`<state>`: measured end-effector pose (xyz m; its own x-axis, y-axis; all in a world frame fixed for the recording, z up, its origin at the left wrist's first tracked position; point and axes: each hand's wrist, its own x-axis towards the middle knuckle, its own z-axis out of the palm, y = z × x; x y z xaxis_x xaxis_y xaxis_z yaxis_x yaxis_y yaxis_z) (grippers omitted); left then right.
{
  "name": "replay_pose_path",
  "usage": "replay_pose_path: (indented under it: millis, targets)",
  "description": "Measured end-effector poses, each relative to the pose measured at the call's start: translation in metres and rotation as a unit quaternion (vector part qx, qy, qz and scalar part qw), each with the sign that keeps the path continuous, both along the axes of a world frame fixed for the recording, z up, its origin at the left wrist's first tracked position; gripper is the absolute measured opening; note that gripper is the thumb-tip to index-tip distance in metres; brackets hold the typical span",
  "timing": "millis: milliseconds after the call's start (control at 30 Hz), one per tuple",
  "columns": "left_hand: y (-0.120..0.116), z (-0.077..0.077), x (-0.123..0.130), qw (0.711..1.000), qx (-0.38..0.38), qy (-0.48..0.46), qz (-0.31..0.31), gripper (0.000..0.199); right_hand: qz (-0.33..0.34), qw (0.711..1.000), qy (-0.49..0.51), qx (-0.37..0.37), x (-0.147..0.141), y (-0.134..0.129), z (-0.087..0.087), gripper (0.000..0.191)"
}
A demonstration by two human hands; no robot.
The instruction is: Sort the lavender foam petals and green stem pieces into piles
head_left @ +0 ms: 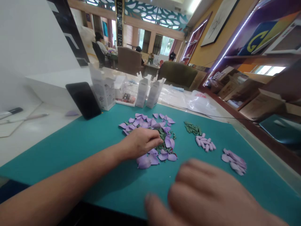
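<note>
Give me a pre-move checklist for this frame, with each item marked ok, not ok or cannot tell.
1. Left hand at the mixed pile: ok, fingers pinched together over it.
2. Left hand holding a piece: cannot tell, the fingers hide it.
3. Right hand empty: cannot tell, motion blur.
4. Pile all one kind: not ok, purple petals and green bits are mingled.
5. Green strips, lilac rolls and flat lilac petals apart from the pile: ok.
6. Dark phone away from the pile: ok.
</note>
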<state>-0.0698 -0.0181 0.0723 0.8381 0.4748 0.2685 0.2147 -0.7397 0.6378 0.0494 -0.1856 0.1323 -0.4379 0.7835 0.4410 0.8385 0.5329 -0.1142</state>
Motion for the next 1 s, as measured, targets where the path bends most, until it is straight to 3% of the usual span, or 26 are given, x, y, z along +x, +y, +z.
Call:
replay_pose_path:
  millis: [33,67,200,333,500,733,1000]
  targets:
    - [0.0,-0.001,0.002,1.0,-0.008,-0.001,0.015,0.028,-0.022,0.998,-0.046,-0.047,0.009,0.015,0.002,0.022]
    - [0.0,-0.001,0.004,0.999,-0.016,-0.004,0.027,0.03,-0.033,0.999,-0.038,-0.015,0.02,0.031,0.002,0.028]
    - [0.0,-0.006,0.013,0.997,-0.051,-0.021,0.055,0.035,-0.221,0.968,-0.037,-0.117,0.069,0.09,-0.021,0.016]
    - [0.001,-0.014,0.018,0.995,-0.079,-0.02,0.064,0.038,-0.229,0.951,-0.027,-0.204,0.101,0.117,-0.055,0.016]
    - [0.007,-0.03,0.025,0.981,-0.159,-0.063,0.091,0.036,-0.251,0.933,0.022,-0.256,0.117,0.117,-0.081,0.011]
    - [0.015,-0.052,0.038,0.88,-0.45,-0.134,0.063,0.028,-0.305,0.904,0.014,-0.3,0.125,0.122,-0.093,0.016]
    - [0.015,-0.048,0.031,0.794,-0.582,-0.168,0.053,0.023,-0.303,0.887,0.067,-0.343,0.127,0.129,-0.1,0.012]
